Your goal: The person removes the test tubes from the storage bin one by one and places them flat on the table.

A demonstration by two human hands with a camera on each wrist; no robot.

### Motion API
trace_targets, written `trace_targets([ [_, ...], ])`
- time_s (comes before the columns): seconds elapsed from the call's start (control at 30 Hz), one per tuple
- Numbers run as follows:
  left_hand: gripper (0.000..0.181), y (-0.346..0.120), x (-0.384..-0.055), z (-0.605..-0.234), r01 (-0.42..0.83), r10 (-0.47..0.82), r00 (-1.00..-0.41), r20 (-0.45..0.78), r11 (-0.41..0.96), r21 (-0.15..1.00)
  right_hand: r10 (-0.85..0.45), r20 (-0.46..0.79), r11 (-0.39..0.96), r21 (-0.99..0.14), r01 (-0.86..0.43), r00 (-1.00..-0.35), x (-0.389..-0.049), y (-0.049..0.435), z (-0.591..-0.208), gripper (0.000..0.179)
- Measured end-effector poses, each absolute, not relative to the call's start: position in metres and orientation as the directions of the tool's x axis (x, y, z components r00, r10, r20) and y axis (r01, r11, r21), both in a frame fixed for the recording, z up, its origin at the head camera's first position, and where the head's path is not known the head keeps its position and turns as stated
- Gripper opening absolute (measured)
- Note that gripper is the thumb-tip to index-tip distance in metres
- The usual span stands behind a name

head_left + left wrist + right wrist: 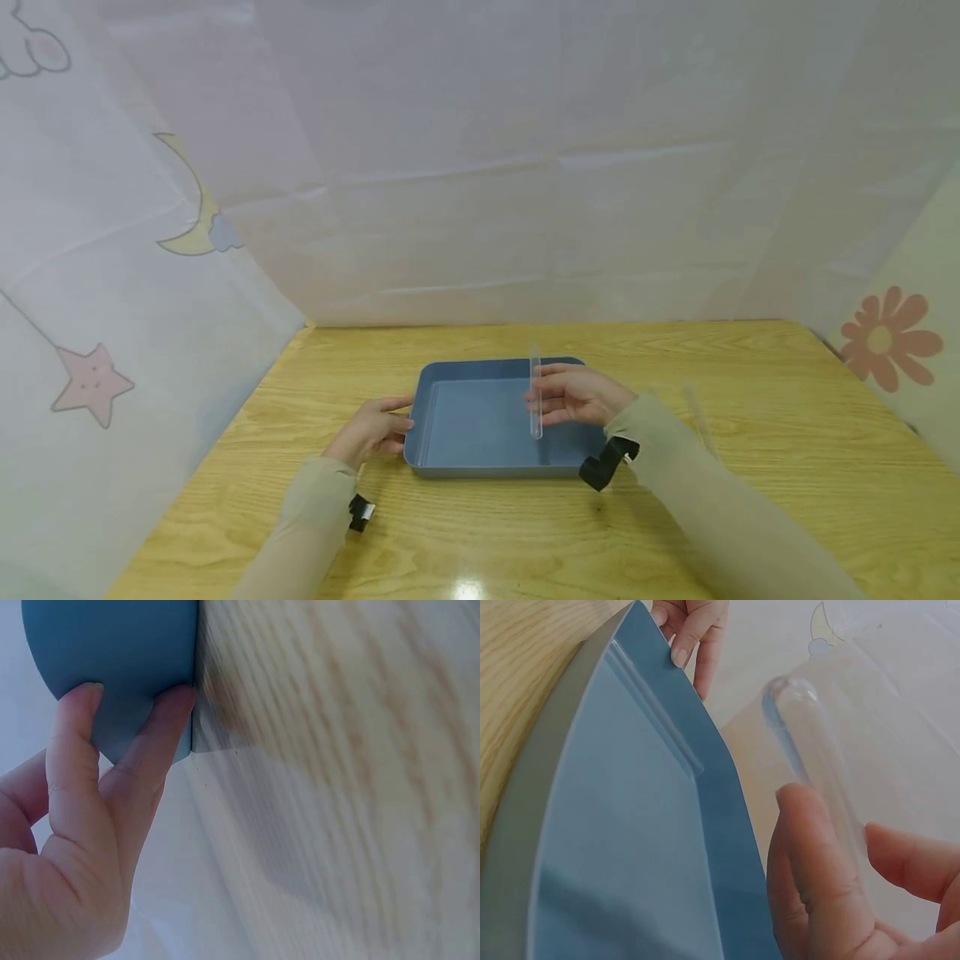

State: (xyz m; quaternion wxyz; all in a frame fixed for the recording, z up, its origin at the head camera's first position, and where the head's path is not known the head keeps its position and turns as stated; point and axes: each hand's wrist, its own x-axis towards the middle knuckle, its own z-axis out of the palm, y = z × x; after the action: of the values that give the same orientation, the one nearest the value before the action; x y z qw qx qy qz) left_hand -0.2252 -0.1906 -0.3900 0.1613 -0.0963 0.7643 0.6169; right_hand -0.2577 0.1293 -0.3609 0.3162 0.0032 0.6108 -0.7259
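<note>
My right hand point(577, 397) pinches a clear test tube point(536, 408) between thumb and fingers, above the right part of a blue tray point(472, 473). The tube stands nearly upright in the head view, its rounded end at the bottom; the right wrist view shows that rounded end point(795, 697) beyond the fingertips. At the tray's left side, my left hand point(375, 429) touches the wall with extended fingers. In the left wrist view, two fingertips rest against the tray's outer wall point(120, 645). Along the inside left wall lies another clear tube point(660, 709).
On the wooden table point(480, 533), right of the tray and beside my right forearm, lies another faint clear tube point(699, 417). Pale printed sheets point(480, 208) surround the table at the back and sides. Each wrist wears a black strap point(609, 462).
</note>
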Motion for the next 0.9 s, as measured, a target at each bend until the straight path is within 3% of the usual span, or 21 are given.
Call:
trace_targets([
  [0.9, 0.052, -0.190, -0.227, -0.392, -0.344, 0.045, -0.932, -0.361, 0.214, 0.914, -0.428, -0.375, -0.049, -0.899, 0.435, -0.822, -0.245, 0.174, -0.358, 0.066],
])
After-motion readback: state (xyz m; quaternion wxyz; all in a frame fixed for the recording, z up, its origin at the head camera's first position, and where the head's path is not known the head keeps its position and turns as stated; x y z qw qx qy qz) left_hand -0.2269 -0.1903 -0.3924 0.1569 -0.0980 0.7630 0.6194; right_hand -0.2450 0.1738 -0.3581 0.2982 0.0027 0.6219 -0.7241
